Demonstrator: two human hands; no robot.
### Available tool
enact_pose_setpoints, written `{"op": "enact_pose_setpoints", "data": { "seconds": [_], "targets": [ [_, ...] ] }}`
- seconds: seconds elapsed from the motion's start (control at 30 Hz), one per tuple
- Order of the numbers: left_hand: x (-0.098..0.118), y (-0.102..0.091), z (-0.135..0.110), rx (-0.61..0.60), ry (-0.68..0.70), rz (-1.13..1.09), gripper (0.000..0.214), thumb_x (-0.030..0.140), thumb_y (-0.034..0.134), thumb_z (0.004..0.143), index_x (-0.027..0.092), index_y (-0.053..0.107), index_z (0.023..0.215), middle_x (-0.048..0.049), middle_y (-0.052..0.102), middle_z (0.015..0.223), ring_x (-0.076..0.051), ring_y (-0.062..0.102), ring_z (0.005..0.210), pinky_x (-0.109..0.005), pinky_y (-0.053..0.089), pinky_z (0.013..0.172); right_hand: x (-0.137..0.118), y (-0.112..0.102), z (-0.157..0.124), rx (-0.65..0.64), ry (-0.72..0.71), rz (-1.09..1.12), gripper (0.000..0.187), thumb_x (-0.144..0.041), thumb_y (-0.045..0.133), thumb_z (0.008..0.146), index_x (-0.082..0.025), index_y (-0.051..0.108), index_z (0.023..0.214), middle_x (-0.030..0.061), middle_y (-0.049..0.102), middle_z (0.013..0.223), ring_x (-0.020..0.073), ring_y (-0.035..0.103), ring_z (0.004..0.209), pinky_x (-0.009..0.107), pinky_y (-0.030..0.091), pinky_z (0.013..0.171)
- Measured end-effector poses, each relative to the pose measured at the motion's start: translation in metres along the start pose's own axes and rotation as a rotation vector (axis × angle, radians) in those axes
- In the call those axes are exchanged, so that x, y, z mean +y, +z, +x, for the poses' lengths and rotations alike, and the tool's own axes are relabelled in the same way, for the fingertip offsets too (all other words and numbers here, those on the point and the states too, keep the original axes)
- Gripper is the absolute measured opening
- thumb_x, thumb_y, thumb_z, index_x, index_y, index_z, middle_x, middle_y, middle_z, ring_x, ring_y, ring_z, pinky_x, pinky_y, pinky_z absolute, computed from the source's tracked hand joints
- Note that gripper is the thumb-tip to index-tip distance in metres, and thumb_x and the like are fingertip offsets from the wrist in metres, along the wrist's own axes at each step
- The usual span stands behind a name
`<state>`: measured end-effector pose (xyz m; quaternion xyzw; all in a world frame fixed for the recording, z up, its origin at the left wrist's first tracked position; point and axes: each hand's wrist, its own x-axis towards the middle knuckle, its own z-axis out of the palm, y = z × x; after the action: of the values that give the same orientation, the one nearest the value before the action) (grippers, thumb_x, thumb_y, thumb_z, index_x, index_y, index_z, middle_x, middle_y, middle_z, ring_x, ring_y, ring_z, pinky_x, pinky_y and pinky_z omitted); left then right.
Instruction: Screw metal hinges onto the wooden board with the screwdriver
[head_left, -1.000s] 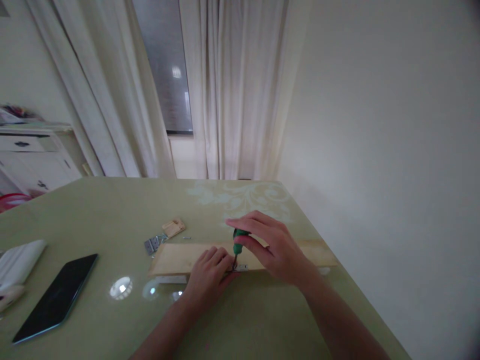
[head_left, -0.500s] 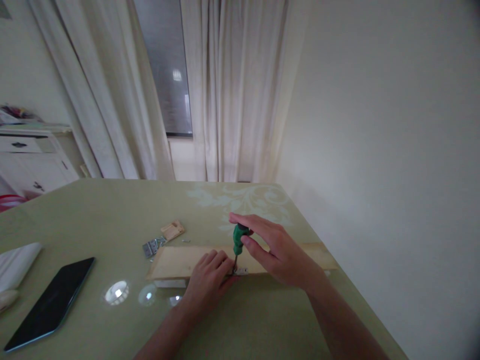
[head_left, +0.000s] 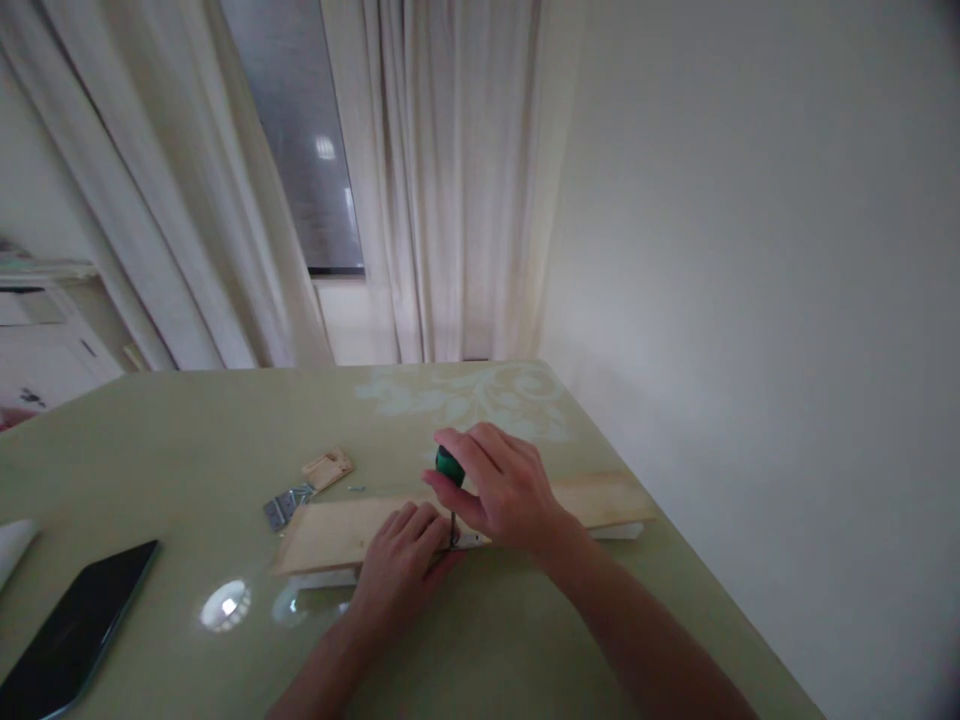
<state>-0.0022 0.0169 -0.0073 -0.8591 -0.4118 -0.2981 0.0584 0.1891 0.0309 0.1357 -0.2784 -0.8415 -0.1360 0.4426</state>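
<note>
Now the screwdriver [head_left: 449, 466] more upright

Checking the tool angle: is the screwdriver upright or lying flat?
Roughly upright: the screwdriver has its green handle up in the right hand and its shaft pointing down at the metal plate beside the left hand.

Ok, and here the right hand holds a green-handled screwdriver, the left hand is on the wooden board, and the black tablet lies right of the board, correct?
Not quite: the black tablet lies left of the wooden board, as the head view shows. The right hand does hold the green-handled screwdriver, and the left hand is on the board.
</note>
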Motion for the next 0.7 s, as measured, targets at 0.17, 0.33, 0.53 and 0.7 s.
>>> {"op": "enact_pose_setpoints", "data": {
  "seconds": [0.17, 0.33, 0.53, 0.7],
  "targets": [
    [0.000, -0.002, -0.001, -0.001, -0.003, -0.002, 0.011, 0.028, 0.074, 0.095, 0.023, 0.065, 0.099, -0.0035, 0.068, 0.100, -0.025, 0.057, 0.091, -0.036, 0.042, 0.079, -0.006, -0.041, 0.007, -0.379, 0.170, 0.124, 0.043, -0.025, 0.054, 0.104, -0.017, 0.047, 0.146, 0.0135, 0.067, 0.136, 0.0252, 0.065, 0.120, 0.038, 0.055, 0.097],
    [0.001, -0.004, -0.001, -0.005, -0.014, -0.005, 0.014, 0.030, 0.074, 0.095, 0.023, 0.062, 0.094, -0.0028, 0.065, 0.094, -0.025, 0.056, 0.089, -0.035, 0.041, 0.078, 0.004, -0.046, 0.009, -0.415, 0.171, 0.272, 0.039, -0.024, 0.055, 0.105, -0.024, 0.052, 0.144, 0.0064, 0.069, 0.128, 0.0188, 0.065, 0.114, 0.032, 0.052, 0.098],
    [0.001, -0.004, -0.002, 0.005, 0.003, 0.028, 0.010, 0.031, 0.070, 0.099, 0.023, 0.064, 0.098, -0.0042, 0.066, 0.097, -0.026, 0.056, 0.091, -0.036, 0.041, 0.078, 0.002, -0.025, 0.010, -0.247, 0.029, -0.097, 0.028, -0.042, 0.056, 0.106, -0.018, 0.068, 0.113, 0.0074, 0.070, 0.095, 0.0230, 0.062, 0.093, 0.037, 0.049, 0.084],
    [0.002, -0.006, -0.002, 0.012, 0.004, 0.017, 0.011, 0.033, 0.067, 0.101, 0.023, 0.064, 0.098, -0.0042, 0.066, 0.097, -0.025, 0.055, 0.090, -0.036, 0.041, 0.078, -0.004, -0.042, 0.010, -0.331, 0.126, 0.052, 0.030, -0.039, 0.055, 0.108, -0.016, 0.065, 0.124, 0.0097, 0.072, 0.113, 0.0241, 0.064, 0.108, 0.037, 0.051, 0.094]
  ]
}}
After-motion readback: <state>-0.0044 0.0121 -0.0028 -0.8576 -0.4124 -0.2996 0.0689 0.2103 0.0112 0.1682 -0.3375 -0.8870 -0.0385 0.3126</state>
